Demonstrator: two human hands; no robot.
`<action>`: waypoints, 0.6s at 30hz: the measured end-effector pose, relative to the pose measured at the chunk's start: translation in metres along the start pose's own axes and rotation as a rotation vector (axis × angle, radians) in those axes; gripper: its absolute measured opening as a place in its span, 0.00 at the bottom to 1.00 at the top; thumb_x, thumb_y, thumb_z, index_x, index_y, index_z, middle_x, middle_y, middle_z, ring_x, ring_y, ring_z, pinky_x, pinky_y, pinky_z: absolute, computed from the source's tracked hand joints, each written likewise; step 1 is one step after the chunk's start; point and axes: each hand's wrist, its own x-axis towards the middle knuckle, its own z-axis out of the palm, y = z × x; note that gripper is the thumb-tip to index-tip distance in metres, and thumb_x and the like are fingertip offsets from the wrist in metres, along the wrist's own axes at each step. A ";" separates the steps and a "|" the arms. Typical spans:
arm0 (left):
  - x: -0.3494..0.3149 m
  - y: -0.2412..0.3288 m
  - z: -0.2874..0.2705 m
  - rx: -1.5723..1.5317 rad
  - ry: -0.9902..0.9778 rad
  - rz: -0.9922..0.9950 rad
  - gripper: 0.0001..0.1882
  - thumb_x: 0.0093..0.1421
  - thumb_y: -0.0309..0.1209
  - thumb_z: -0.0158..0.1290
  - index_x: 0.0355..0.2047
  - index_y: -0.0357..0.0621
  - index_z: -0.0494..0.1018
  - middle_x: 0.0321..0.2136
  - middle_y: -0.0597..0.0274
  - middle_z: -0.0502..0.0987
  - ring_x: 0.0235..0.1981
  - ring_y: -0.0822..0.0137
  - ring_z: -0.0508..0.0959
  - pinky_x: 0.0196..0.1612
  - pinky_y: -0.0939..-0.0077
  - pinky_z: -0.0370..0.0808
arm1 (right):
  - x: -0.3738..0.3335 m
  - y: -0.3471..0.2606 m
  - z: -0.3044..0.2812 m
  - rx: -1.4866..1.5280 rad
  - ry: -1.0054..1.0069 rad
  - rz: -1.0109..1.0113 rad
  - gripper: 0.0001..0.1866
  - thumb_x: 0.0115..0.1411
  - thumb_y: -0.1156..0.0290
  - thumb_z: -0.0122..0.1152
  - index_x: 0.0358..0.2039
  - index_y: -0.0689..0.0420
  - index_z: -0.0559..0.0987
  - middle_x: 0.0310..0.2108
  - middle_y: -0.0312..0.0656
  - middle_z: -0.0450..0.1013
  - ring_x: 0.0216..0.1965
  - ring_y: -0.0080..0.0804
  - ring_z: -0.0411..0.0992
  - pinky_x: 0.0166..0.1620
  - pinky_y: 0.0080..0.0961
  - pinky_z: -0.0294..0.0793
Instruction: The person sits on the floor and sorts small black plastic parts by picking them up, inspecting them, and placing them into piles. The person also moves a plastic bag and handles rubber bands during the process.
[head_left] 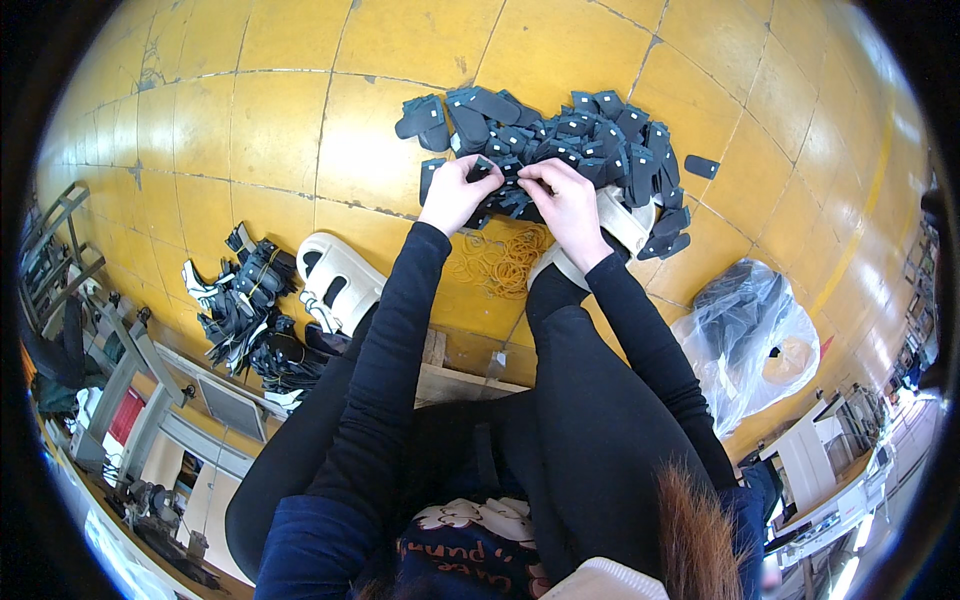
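Note:
Both my hands are over a heap of dark grey flat pieces (pixel 590 140) with rounded ends and small pale labels, lying on the floor in front of me. My left hand (pixel 460 192) is closed in a pinch at a dark flat piece (pixel 482 164) by its fingertips. Close beside it, my right hand (pixel 566 200) is also pinched, its fingertips facing the left ones. What the right fingers hold, if anything, is too small to make out. A tangle of yellow rubber bands (pixel 505 262) lies just below the hands, between my feet.
My cream slippers (pixel 345 280) stand either side of the rubber bands. Dark bundles (pixel 262 310) lie at the left, some banded. A clear plastic bag (pixel 745 345) with dark contents sits at the right. One loose piece (pixel 702 166) lies apart on the yellow floor (pixel 400 110).

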 end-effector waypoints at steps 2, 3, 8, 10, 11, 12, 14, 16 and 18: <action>-0.001 -0.002 -0.001 -0.008 -0.021 0.011 0.10 0.55 0.33 0.57 0.31 0.38 0.77 0.25 0.58 0.79 0.28 0.73 0.77 0.35 0.77 0.72 | 0.000 -0.002 0.000 0.042 -0.054 0.116 0.08 0.56 0.75 0.60 0.36 0.60 0.79 0.32 0.43 0.75 0.32 0.36 0.76 0.35 0.26 0.74; -0.001 -0.004 -0.001 -0.002 -0.011 0.037 0.10 0.55 0.33 0.57 0.31 0.38 0.76 0.25 0.58 0.79 0.27 0.73 0.77 0.35 0.77 0.72 | 0.000 -0.002 0.000 0.063 -0.081 0.174 0.08 0.56 0.74 0.59 0.37 0.60 0.79 0.34 0.44 0.75 0.33 0.39 0.76 0.36 0.28 0.75; -0.001 -0.008 0.000 0.045 0.049 0.113 0.10 0.56 0.33 0.56 0.32 0.38 0.76 0.23 0.60 0.78 0.25 0.75 0.74 0.33 0.78 0.70 | 0.005 -0.001 0.007 0.122 0.008 0.189 0.09 0.58 0.74 0.57 0.39 0.59 0.79 0.32 0.49 0.76 0.34 0.43 0.77 0.38 0.30 0.75; -0.001 -0.008 0.000 0.053 0.042 0.103 0.10 0.56 0.33 0.56 0.32 0.38 0.76 0.23 0.60 0.77 0.24 0.73 0.74 0.32 0.78 0.70 | 0.008 0.001 0.008 0.080 -0.004 0.197 0.10 0.58 0.74 0.57 0.40 0.59 0.79 0.30 0.48 0.76 0.30 0.40 0.76 0.35 0.29 0.74; -0.001 -0.008 0.000 0.061 0.038 0.092 0.10 0.56 0.33 0.56 0.32 0.39 0.76 0.22 0.60 0.77 0.24 0.73 0.74 0.32 0.77 0.70 | 0.010 0.001 0.008 0.026 -0.015 0.155 0.10 0.58 0.75 0.57 0.40 0.59 0.78 0.28 0.47 0.77 0.26 0.36 0.75 0.32 0.27 0.73; -0.001 -0.008 -0.001 0.073 0.031 0.085 0.09 0.55 0.33 0.56 0.32 0.39 0.76 0.22 0.60 0.77 0.24 0.72 0.74 0.32 0.77 0.70 | 0.012 0.001 0.008 -0.028 -0.025 0.112 0.10 0.58 0.75 0.58 0.41 0.60 0.78 0.27 0.46 0.77 0.22 0.33 0.74 0.30 0.26 0.72; -0.001 -0.007 -0.001 0.102 0.019 0.070 0.09 0.55 0.32 0.56 0.31 0.39 0.76 0.22 0.60 0.76 0.23 0.71 0.74 0.32 0.76 0.70 | 0.016 0.000 0.007 -0.107 -0.034 0.083 0.08 0.57 0.75 0.58 0.37 0.60 0.78 0.27 0.46 0.76 0.25 0.36 0.75 0.31 0.27 0.72; 0.000 -0.006 -0.002 0.096 0.004 0.066 0.09 0.53 0.32 0.57 0.30 0.39 0.76 0.25 0.59 0.76 0.26 0.69 0.75 0.33 0.76 0.71 | 0.018 -0.003 0.005 -0.137 -0.048 0.055 0.05 0.56 0.76 0.59 0.34 0.61 0.77 0.28 0.46 0.75 0.28 0.38 0.75 0.33 0.27 0.73; 0.000 -0.005 -0.003 0.106 0.014 0.145 0.08 0.52 0.31 0.57 0.30 0.39 0.76 0.28 0.59 0.76 0.29 0.67 0.76 0.36 0.76 0.71 | 0.018 -0.004 0.003 -0.116 -0.066 0.027 0.03 0.54 0.77 0.59 0.29 0.61 0.76 0.28 0.45 0.74 0.31 0.40 0.75 0.35 0.27 0.73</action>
